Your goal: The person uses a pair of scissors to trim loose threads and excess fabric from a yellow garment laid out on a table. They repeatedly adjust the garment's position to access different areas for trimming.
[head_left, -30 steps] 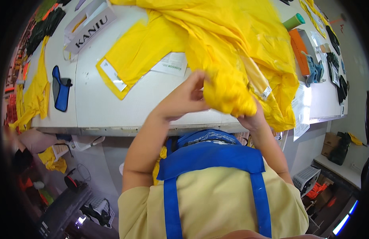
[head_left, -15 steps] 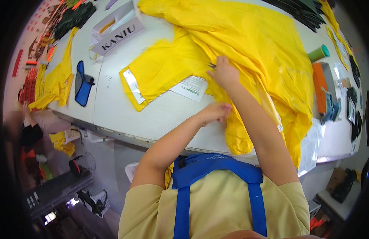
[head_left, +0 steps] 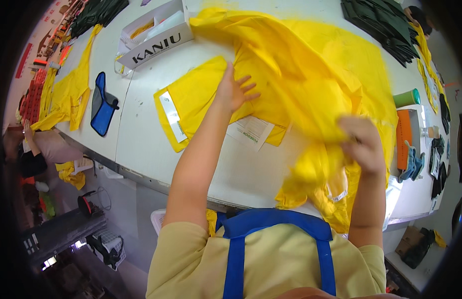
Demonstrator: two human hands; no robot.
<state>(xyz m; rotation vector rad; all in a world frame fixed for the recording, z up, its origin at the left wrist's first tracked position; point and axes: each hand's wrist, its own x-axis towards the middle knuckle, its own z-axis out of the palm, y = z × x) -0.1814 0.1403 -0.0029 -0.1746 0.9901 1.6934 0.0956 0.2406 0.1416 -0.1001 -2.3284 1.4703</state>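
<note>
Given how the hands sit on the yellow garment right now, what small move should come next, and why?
Probably draw the right hand outward to pull the bunched fabric flat. The left hand lies open, pinning the yellow garment to the white table, while the right grips a crumpled fold hanging over the table's near edge.

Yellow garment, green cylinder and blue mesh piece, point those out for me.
yellow garment [head_left: 315, 65], head view, flat upper panel.
green cylinder [head_left: 406, 98], head view, its side.
blue mesh piece [head_left: 101, 107], head view, its middle.

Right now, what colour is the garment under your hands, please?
Bright yellow garment, clearest in the head view.
</note>
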